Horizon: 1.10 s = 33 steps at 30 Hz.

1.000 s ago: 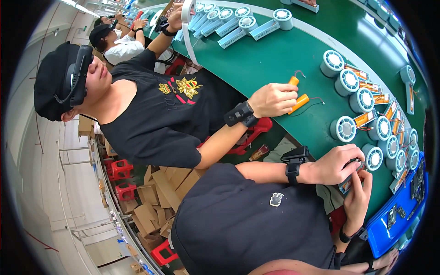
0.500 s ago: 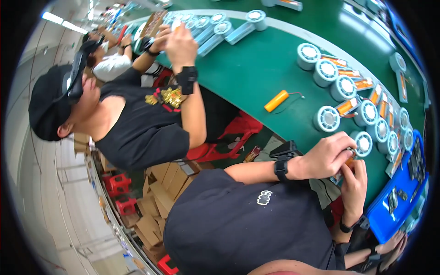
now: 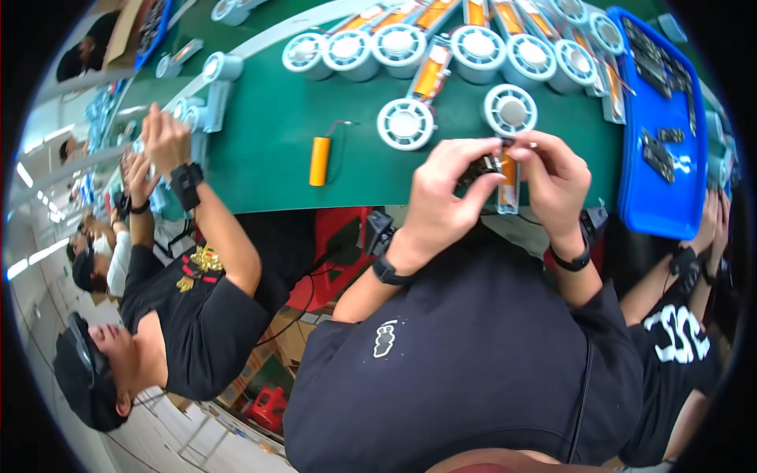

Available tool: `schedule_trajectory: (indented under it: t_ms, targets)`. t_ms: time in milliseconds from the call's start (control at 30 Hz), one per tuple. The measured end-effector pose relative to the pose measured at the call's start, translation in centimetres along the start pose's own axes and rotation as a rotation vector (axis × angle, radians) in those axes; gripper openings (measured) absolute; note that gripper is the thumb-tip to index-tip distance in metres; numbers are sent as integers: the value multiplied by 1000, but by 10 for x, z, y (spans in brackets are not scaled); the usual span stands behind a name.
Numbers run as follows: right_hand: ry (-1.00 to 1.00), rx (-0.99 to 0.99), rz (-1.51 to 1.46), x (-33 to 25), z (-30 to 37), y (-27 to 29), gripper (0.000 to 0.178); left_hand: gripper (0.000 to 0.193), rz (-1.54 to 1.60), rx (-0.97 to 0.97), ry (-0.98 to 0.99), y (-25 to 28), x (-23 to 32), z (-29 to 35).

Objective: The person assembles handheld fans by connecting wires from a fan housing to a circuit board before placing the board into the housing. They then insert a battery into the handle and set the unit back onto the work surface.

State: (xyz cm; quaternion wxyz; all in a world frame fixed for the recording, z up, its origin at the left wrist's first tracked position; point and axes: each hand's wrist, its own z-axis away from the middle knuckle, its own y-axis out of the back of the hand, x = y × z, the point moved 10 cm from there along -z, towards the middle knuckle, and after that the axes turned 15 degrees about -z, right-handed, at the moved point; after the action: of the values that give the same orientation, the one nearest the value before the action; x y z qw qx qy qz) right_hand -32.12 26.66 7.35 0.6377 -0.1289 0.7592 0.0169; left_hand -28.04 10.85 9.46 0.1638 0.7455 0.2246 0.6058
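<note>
1. Left hand (image 3: 441,203): grasping a small dark part (image 3: 482,166) between thumb and fingers; looks like a circuit board. Best pinched by its edges.
2. Right hand (image 3: 558,183): thumb and fingers bent in at the top of the handle (image 3: 507,210); something small and pale at the fingertips, too small to identify. Firm grip unclear, can't tell.
3. Fan (image 3: 511,109) in work: on the tabletop (image 3: 256,162), head away, handle toward the person, between both hands, orange battery (image 3: 509,188) showing in it. Probably wants bracing so the head doesn't roll.
4. Wiring mostly hidden by fingers. Should be kept slack; don't tug or trap leads.
5. Handle end sits by the near edge; sliding it inward would be safer.
6. Mind the neighbouring fan (image 3: 405,124) left; elbow room's fine.
</note>
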Motion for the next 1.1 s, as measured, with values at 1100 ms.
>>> schedule_trajectory:
  t_ms: [1100]
  targets:
    - [266, -337, 260, -38, -15, -14, 13, 43, -28, -75, -263, -7, 18, -25]
